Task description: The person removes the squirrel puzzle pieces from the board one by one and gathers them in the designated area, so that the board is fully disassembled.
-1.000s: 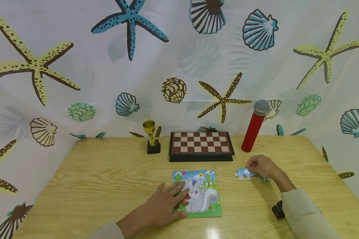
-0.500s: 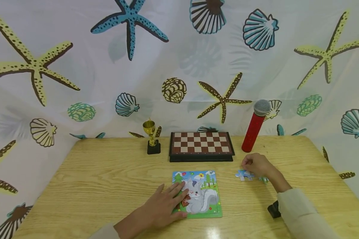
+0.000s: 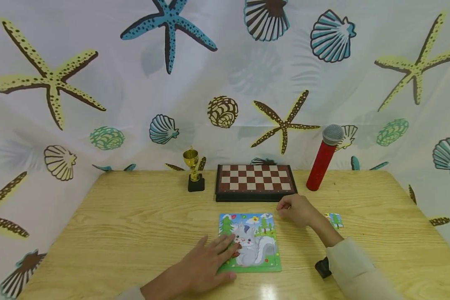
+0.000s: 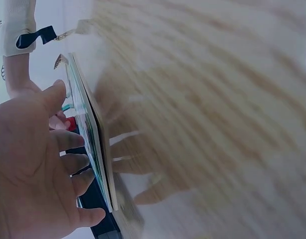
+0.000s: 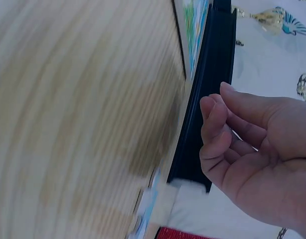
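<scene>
A square squirrel jigsaw puzzle in a green-bordered board lies flat in front of me. My left hand rests on its left side with fingers spread straight; the left wrist view shows the fingers over the board's edge. My right hand is held above the table just right of the puzzle's upper corner. In the right wrist view its fingers curl loosely, thumb apart from them, nothing between. A loose jigsaw piece with trees lies beyond the right wrist. Loose pieces lie on the table at the right wrist view's bottom.
Behind the puzzle stands a brown-and-white chessboard box, with a small gold trophy to its left. A red microphone stands upright to its right. A patterned cloth hangs behind the wooden table.
My right hand has moved left, away from the loose pieces toward the puzzle, and the sky piece is now hidden behind it in the head view. My left hand stays on the puzzle.
</scene>
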`<state>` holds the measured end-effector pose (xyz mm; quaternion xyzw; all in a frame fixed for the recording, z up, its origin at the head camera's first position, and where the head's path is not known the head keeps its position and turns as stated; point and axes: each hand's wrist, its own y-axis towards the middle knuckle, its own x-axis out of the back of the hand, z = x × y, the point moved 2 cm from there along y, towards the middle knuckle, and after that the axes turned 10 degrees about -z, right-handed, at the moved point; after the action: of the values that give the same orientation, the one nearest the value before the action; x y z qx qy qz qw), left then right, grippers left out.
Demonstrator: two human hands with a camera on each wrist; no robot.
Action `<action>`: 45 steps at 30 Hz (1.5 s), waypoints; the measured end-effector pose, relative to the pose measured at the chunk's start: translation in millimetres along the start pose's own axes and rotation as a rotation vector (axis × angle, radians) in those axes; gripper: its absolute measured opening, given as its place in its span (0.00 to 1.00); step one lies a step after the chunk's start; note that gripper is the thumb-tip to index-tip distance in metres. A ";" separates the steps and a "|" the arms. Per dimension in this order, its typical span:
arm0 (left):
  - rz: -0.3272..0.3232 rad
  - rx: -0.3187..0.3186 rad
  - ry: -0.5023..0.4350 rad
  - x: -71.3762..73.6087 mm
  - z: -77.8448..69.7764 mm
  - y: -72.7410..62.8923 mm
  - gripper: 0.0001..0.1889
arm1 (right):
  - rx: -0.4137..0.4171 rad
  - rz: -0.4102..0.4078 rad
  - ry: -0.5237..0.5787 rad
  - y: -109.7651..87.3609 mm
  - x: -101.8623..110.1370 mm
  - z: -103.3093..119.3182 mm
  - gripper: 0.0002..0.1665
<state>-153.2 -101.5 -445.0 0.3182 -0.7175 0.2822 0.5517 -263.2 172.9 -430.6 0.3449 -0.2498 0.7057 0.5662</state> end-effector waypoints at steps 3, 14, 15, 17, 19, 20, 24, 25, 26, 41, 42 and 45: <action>0.006 0.000 -0.011 -0.3 -0.9 -1.1 0.37 | 0.028 0.003 0.004 3.2 -9.9 11.2 0.03; 0.028 -0.009 -0.020 -5.0 1.8 -3.4 0.35 | 0.114 0.114 0.134 10.5 -41.0 50.2 0.09; 0.028 -0.009 -0.021 -5.3 1.8 -3.8 0.35 | 0.121 0.119 0.144 10.7 -44.6 53.0 0.09; 0.027 -0.010 -0.020 -6.0 2.2 -3.9 0.35 | 0.119 0.131 0.173 10.9 -52.4 57.5 0.08; 0.026 -0.013 -0.017 -6.1 2.1 -4.1 0.35 | 0.105 0.149 0.207 10.3 -59.5 60.8 0.08; 0.025 -0.015 -0.017 -5.9 1.8 -4.3 0.35 | 0.091 0.157 0.221 9.9 -62.5 62.2 0.08; 0.015 -0.024 -0.012 -4.6 0.5 -4.9 0.35 | 0.031 0.171 0.247 9.0 -69.9 65.2 0.07; 0.013 -0.027 -0.010 -4.3 0.2 -4.9 0.35 | 0.018 0.171 0.245 9.1 -70.6 65.7 0.07; 0.011 -0.027 -0.007 -3.9 0.0 -4.9 0.35 | 0.010 0.170 0.243 9.4 -71.3 66.1 0.07; 0.013 -0.021 -0.005 -1.2 -1.5 -6.7 0.34 | -0.017 0.168 0.242 12.1 -76.6 68.2 0.11; 0.013 -0.021 -0.006 -1.4 -1.4 -6.8 0.34 | -0.019 0.168 0.245 12.0 -76.7 68.4 0.11; 0.013 -0.023 -0.007 -1.8 -0.8 -6.5 0.34 | -0.023 0.165 0.248 11.8 -76.5 68.8 0.09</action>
<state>-147.4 -104.8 -446.3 0.3082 -0.7246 0.2762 0.5510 -251.3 71.0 -445.2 0.2266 -0.2135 0.7842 0.5368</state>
